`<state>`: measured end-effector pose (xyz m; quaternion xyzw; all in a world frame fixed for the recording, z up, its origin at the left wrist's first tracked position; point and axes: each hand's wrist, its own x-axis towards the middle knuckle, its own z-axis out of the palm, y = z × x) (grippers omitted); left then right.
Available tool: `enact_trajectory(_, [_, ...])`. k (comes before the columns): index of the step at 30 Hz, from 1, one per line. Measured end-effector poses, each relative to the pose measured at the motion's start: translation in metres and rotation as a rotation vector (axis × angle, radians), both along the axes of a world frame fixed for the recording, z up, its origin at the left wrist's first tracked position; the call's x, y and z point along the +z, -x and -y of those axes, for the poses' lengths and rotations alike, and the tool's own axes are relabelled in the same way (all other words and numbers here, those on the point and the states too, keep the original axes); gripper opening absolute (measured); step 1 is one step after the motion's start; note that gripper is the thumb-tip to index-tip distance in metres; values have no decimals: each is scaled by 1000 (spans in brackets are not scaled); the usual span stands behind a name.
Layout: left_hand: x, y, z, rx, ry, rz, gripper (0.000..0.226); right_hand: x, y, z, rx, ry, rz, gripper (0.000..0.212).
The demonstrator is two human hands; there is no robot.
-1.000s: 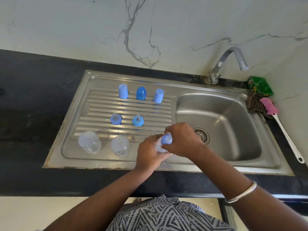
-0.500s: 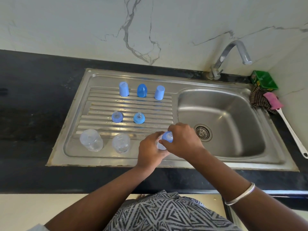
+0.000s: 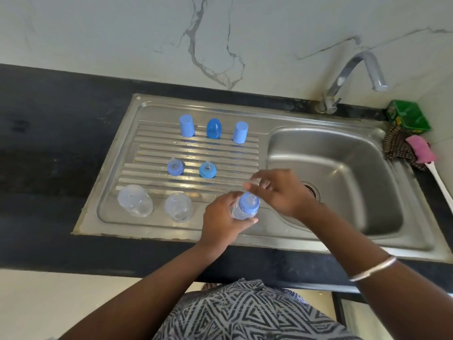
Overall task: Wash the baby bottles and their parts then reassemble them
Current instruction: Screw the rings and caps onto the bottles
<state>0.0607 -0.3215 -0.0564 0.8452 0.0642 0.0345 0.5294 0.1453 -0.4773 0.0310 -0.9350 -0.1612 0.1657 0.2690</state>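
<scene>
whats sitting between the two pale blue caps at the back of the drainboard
In the head view, one darker blue domed cap stands between the left pale cap and the right pale cap, apart from both.

On the drainboard, left of the sink basin, three caps stand in the far row: left cap, middle cap, right cap. In front of them sit two teat rings, one left of the other. Nearest me stand two bottles, one left of the other. Right of those, my left hand holds a third bottle at the drainboard's near right corner, my right hand just behind it. The tap rises behind the basin.
</scene>
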Motion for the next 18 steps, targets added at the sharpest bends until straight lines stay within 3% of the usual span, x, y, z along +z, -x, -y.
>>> enact_trajectory(4, [2, 3, 5, 39, 32, -29, 58, -19, -48, -3, -150, 46, 78, 44])
enact_trajectory(9, [6, 3, 11, 90, -3, -44, 56, -29, -116, -30, -157, 135, 217, 65])
enact_trajectory(14, [4, 4, 10, 88, -49, -64, 57, -40, -155, -56, -30, 181, 149, 80])
enact_trajectory(18, [5, 5, 12, 107, -37, -82, 58, -54, -169, -63, 70, 276, 129, 74])
